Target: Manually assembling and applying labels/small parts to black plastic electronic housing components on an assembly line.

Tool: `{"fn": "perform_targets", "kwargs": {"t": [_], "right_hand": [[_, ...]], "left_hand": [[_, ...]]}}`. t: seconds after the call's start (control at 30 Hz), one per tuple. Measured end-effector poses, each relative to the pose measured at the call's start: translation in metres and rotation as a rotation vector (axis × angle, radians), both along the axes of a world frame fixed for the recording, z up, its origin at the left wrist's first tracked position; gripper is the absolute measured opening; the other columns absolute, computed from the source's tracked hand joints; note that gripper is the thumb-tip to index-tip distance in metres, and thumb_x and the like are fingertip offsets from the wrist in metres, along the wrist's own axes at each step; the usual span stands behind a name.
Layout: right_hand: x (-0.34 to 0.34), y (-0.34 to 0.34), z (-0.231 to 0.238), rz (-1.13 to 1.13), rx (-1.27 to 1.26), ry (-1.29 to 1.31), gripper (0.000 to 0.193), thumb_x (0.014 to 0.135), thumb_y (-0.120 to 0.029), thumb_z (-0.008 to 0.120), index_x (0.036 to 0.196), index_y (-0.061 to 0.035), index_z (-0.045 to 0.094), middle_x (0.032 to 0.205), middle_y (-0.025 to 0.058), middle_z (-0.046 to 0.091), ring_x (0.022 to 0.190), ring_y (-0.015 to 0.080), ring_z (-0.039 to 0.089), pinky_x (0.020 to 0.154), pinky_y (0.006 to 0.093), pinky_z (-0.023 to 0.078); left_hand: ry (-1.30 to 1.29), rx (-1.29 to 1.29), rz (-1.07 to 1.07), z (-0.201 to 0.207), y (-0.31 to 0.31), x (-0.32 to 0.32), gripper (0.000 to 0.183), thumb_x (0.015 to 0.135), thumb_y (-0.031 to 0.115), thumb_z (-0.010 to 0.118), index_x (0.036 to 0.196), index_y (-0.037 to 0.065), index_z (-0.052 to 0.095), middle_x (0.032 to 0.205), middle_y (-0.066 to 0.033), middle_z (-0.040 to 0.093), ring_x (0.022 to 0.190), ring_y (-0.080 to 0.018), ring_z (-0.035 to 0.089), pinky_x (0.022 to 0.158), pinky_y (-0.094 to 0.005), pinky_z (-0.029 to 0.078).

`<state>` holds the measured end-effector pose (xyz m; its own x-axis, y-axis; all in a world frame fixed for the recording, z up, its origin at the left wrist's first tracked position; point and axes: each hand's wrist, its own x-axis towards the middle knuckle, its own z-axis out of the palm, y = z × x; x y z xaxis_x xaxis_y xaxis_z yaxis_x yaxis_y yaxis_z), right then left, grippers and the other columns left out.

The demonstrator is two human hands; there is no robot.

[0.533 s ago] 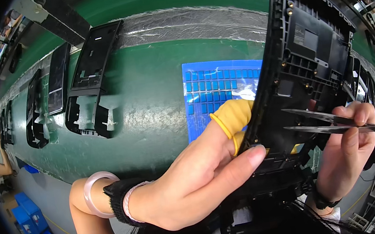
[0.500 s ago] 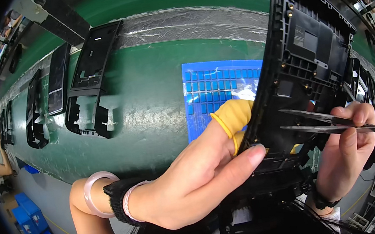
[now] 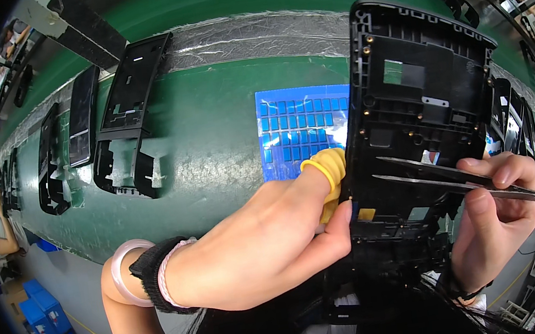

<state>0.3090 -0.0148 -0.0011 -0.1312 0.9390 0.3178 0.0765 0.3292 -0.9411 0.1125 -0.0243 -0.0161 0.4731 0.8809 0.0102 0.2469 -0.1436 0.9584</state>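
Observation:
A black plastic housing (image 3: 403, 119) with ribs, cut-outs and brass inserts stands raised and tilted in front of me. My left hand (image 3: 276, 233) grips its left edge, thumb on the inner face and fingers behind. Yellow finger cots (image 3: 327, 164) cover some of those fingers. A small dark blue patch shows beside the thumb tip; I cannot make out what it is. In my right hand (image 3: 500, 214) are metal tweezers (image 3: 421, 182), pinched near the back end. Their tips are apart, over the housing's inner face, with nothing visible between them.
Behind the housing, a blue sheet (image 3: 297, 163) with rows of small blue rectangles lies on the green bench (image 3: 209, 134). Black frames (image 3: 135, 83) and a dark panel (image 3: 82, 117) lie to the left. More black parts (image 3: 514, 114) are at right. People sit at both sides.
The housing has shifted left and turned its inner face more toward me. My left hand moved left with it. The tweezers moved slightly left, their tips still apart.

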Motion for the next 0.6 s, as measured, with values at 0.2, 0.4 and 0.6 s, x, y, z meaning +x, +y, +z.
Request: {"fn": "perform_targets", "kwargs": {"t": [0.2,0.4,0.6], "right_hand": [[-0.006,0.003,0.000,-0.067,-0.048,0.055,0.021,0.069,-0.004,0.055,0.085,0.0003,0.040,0.080,0.0128,0.052,0.078,0.0163,0.050,0.074,0.0256,0.037],[-0.008,0.016,-0.006,-0.085,-0.285,0.470,0.027,0.065,0.006,0.056,0.089,0.0009,0.043,0.079,0.0176,0.055,0.076,0.0203,0.054,0.072,0.0279,0.041],[-0.002,0.027,-0.004,-0.013,-0.072,0.438,0.026,0.068,0.003,0.054,0.090,0.0002,0.040,0.086,0.0193,0.053,0.085,0.0293,0.051,0.075,0.0370,0.041]], "left_hand": [[-0.033,-0.307,-0.021,0.007,0.003,-0.004,0.036,0.076,0.003,0.039,0.111,-0.004,0.030,0.075,-0.0040,0.052,0.057,-0.0079,0.045,0.050,-0.0200,0.035],[-1.267,-0.690,-0.306,-0.019,0.011,0.007,0.048,0.082,0.003,0.033,0.123,0.006,0.009,0.118,-0.0086,0.030,0.104,-0.0170,0.037,0.084,-0.0327,0.033],[-1.276,-0.559,-0.245,-0.017,0.014,0.004,0.051,0.080,0.003,0.037,0.123,0.009,0.008,0.117,-0.0146,0.032,0.108,-0.0228,0.034,0.085,-0.0364,0.032]]}}
